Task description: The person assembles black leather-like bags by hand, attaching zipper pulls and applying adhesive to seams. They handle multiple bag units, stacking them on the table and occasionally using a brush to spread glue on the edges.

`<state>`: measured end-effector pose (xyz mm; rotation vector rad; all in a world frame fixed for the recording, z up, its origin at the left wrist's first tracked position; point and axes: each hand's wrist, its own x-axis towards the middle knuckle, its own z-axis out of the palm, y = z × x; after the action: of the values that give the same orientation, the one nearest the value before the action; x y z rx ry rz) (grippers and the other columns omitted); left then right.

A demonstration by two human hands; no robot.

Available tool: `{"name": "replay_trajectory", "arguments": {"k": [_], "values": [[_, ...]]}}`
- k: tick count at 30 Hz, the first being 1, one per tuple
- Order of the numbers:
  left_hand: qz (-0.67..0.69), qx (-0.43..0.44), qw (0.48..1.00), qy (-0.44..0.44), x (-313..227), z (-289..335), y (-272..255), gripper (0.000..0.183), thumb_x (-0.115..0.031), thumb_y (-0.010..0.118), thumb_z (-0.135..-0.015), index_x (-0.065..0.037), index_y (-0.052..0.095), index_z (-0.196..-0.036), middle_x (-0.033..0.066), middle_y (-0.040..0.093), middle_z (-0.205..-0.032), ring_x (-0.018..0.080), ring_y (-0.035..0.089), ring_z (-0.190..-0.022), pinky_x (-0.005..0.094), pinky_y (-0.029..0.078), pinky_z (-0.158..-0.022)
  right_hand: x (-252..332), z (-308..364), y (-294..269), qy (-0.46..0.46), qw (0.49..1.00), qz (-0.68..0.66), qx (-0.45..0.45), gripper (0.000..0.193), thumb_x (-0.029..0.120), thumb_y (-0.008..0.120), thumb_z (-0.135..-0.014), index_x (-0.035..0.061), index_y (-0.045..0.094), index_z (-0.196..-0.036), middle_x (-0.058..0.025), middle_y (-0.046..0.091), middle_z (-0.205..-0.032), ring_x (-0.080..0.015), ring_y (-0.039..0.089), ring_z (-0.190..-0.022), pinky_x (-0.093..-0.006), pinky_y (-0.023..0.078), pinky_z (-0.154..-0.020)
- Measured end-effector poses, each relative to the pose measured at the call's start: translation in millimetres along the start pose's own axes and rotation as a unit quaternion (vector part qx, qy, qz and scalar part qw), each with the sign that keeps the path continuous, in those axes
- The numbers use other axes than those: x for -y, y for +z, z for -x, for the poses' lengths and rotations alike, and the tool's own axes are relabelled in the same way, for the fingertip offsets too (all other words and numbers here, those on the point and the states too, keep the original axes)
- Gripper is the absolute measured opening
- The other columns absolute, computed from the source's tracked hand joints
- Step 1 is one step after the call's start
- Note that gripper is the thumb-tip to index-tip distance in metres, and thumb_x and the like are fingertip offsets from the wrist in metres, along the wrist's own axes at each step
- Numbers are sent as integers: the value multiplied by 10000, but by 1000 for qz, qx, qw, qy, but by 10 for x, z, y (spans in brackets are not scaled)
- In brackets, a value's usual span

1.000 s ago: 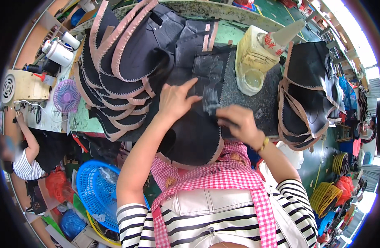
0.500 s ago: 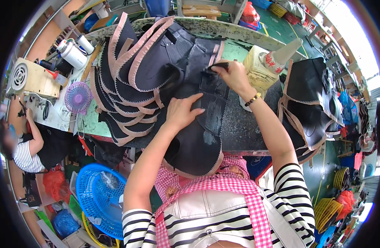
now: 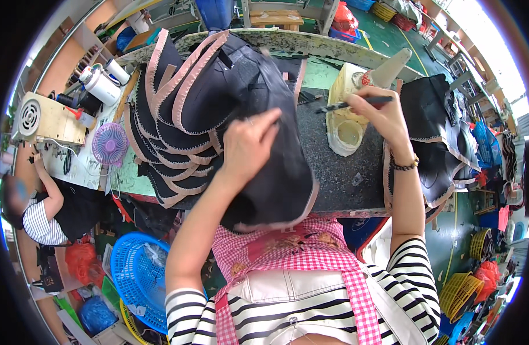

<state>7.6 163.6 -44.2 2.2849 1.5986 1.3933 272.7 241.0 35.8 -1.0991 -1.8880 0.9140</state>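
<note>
My left hand [image 3: 247, 144], slightly blurred, is closed on a black shoe-upper-like piece [image 3: 276, 178] with a pale pink zigzag edge. The piece is smeared by motion, and its lower edge overhangs the table front. Between the fingers and thumb of my right hand [image 3: 382, 115] is a thin, dark brush [image 3: 336, 106], its tip pointing left above the dark work board [image 3: 356, 178]. Just below the brush stands a cream glue pot [image 3: 345, 138] with a round opening, and a pale cone-topped bottle [image 3: 385, 72] rises behind it.
Overlapping black pieces [image 3: 178, 144] with pink edges are piled at left; another pile [image 3: 428, 132] lies at right. A purple fan [image 3: 110, 143] stands on the left side. Blue baskets [image 3: 141, 276] sit below the table. A co-worker [image 3: 43, 210] is at far left.
My right hand has moved right, away from the black piece, to above the glue pot. The piece has shifted left and its right side has drawn in, uncovering more of the board.
</note>
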Motion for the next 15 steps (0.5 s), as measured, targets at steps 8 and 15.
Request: {"name": "replay_trajectory", "arguments": {"k": [8, 15], "values": [[-173, 133, 972, -86, 420, -329, 212, 320, -232, 665, -850, -93, 651, -1138, 144, 695, -792, 284, 668, -732, 396, 447, -690, -508, 581, 156, -109, 953, 252, -129, 193, 174, 754, -786, -14, 711, -793, -144, 675, -661, -208, 662, -560, -315, 492, -537], [-215, 307, 927, 23, -406, 648, -37, 559, -437, 698, -764, -187, 603, -1255, 80, 507, -1349, 309, 386, -1316, 583, 271, -1065, -251, 615, -21, 164, 983, -6, -86, 281, 257, 714, -851, -20, 727, -811, -23, 649, -607, -63, 564, -510, -225, 417, -478]]}}
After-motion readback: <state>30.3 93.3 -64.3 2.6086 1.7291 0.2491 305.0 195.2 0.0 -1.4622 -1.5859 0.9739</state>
